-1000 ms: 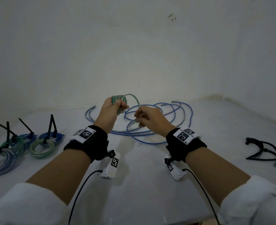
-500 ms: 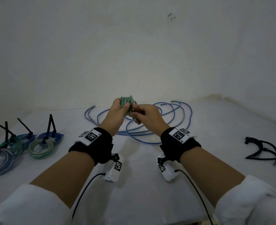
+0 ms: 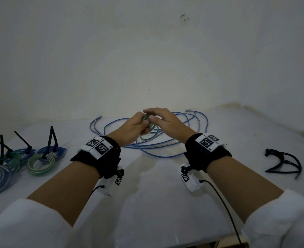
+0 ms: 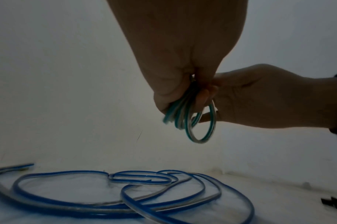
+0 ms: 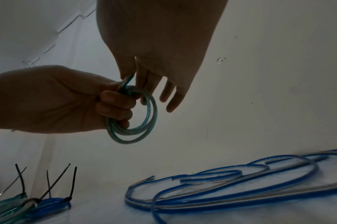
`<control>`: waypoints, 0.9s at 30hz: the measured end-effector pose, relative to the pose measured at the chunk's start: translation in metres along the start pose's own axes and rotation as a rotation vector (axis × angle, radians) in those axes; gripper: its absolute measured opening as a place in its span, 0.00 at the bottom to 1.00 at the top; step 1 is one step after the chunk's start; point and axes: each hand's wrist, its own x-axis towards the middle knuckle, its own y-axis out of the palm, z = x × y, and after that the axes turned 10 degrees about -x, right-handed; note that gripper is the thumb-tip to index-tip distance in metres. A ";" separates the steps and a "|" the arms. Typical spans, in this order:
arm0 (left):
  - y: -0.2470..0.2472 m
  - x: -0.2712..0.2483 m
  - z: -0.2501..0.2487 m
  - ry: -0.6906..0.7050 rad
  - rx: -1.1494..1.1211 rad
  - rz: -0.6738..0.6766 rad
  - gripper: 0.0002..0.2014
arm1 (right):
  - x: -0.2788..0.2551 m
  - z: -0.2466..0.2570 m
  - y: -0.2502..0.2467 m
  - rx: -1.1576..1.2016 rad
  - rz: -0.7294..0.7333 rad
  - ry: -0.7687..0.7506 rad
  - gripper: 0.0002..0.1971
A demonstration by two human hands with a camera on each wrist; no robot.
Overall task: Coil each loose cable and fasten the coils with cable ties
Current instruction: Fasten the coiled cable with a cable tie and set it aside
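My left hand [image 3: 138,125] grips a small coil of green cable [image 3: 148,136] above the table; its curled fingers [image 5: 113,106] pass through the loops of the green coil [image 5: 144,121]. My right hand [image 3: 156,116] hovers over the coil's top with its fingers [image 5: 170,104] straight and spread, and its thumb touches the cable end. Under the left palm hang the green loops [image 4: 200,130]. Loose blue cables [image 3: 165,146] lie sprawled on the table beneath both hands. Black cable ties [image 3: 282,162] lie at the right.
Several tied coils [image 3: 40,161], blue and green, sit at the table's left with black tie tails sticking up. A white wall stands close behind the white table [image 3: 147,203]. The table's front edge runs at the lower right.
The last loop of green cable has been wound onto the coil. Both hands dropped lower over the blue cables, and my right hand's fingers spread out from their pinch.
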 end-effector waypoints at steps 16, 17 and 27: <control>0.046 0.028 -0.007 -0.058 -0.039 0.050 0.04 | -0.040 -0.021 -0.052 0.294 0.040 0.290 0.04; 0.051 0.031 -0.009 -0.063 -0.023 0.071 0.06 | -0.043 -0.023 -0.058 0.278 0.028 0.294 0.04; 0.127 0.070 -0.011 0.075 0.090 0.288 0.12 | -0.099 -0.045 -0.124 0.171 -0.075 0.398 0.08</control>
